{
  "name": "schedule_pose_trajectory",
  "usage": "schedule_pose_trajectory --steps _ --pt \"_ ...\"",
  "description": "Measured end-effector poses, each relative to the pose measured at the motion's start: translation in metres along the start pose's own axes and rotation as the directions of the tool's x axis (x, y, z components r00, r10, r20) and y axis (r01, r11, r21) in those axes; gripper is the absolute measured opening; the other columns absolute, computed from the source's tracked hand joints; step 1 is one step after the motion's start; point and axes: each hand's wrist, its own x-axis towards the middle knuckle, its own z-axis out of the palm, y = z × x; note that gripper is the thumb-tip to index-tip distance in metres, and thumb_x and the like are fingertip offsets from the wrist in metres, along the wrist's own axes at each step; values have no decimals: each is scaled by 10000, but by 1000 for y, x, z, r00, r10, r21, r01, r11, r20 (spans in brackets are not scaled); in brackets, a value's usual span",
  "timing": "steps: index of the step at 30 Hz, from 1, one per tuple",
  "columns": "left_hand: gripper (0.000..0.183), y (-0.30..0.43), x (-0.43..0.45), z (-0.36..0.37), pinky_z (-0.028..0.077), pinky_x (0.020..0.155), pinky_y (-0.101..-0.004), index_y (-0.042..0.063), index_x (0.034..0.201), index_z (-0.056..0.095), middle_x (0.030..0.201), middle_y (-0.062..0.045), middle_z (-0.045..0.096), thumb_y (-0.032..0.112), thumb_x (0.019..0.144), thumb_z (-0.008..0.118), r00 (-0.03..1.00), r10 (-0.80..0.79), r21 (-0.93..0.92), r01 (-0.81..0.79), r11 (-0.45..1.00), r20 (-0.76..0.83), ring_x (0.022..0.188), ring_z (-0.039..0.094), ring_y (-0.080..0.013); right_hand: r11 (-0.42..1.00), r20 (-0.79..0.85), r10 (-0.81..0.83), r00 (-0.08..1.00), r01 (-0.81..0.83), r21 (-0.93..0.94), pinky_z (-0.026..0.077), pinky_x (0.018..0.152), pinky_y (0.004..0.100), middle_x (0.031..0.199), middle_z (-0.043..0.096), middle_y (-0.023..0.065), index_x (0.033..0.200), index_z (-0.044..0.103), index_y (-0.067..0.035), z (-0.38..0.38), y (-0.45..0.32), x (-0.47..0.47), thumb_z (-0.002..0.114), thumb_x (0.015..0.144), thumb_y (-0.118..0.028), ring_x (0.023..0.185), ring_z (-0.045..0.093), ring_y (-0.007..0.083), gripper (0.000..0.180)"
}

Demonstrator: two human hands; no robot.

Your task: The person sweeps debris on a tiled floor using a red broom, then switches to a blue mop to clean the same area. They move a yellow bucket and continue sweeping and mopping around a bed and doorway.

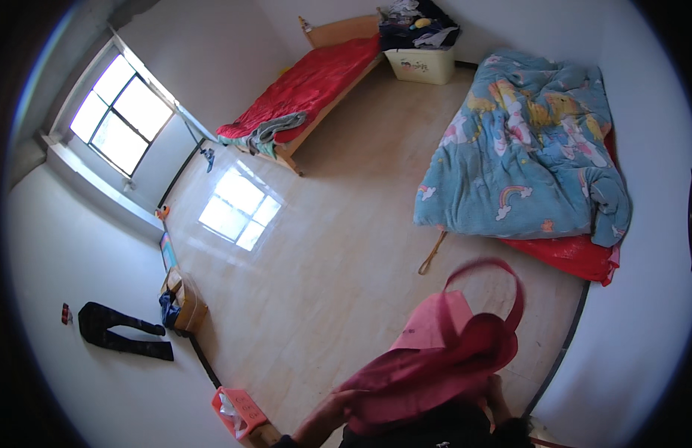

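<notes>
A dark red and pink apron or cloth bag (424, 369) with a looped strap (517, 280) spreads out just in front of my body; its exact kind is unclear. At its lower left edge, my left hand (349, 404) is closed on the fabric. My right hand (494, 389) is at the lower right edge, partly hidden behind the cloth, so its grip does not show. The strap stands up in a blurred arc above the cloth.
A blue patterned quilt (514, 162) covers a low bed at right. Further off stand a wooden bed with a red cover (318, 84) and a cream storage box (421, 66). A cardboard box (190, 308) and a pink basket (248, 411) sit along the left wall.
</notes>
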Motion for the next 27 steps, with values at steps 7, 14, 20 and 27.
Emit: schedule_pose_trajectory --steps 7,14,20,27 --pt "318 -25 27 24 454 734 -237 19 1135 533 922 -34 605 111 839 465 970 -242 -182 236 954 -8 831 561 -124 926 -287 -359 888 376 7 480 685 266 857 661 119 970 618 23 -57 -214 7 524 847 -169 787 621 164 247" --pt "338 -56 96 57 445 806 -251 -4 1169 501 1065 -91 576 136 867 445 938 -264 211 218 953 225 927 554 -153 988 -191 -144 971 151 22 473 735 256 920 654 107 1056 614 -34 -58 -203 -33 614 773 -149 844 608 137 305" --pt "287 -61 147 144 476 766 -318 35 1127 512 1055 -67 577 205 900 468 752 -502 234 444 865 427 912 571 -175 906 -49 -322 946 292 -306 471 719 406 970 590 175 1084 501 -20 -44 -230 -41 497 835 -172 869 583 343 292" --pt "417 -76 147 171 478 757 -365 80 1083 519 984 -77 580 441 901 417 678 -316 -53 464 884 664 838 567 -201 856 177 -370 912 409 -315 465 658 353 856 607 121 1006 565 -56 -32 -205 -35 543 778 -114 803 598 264 236"
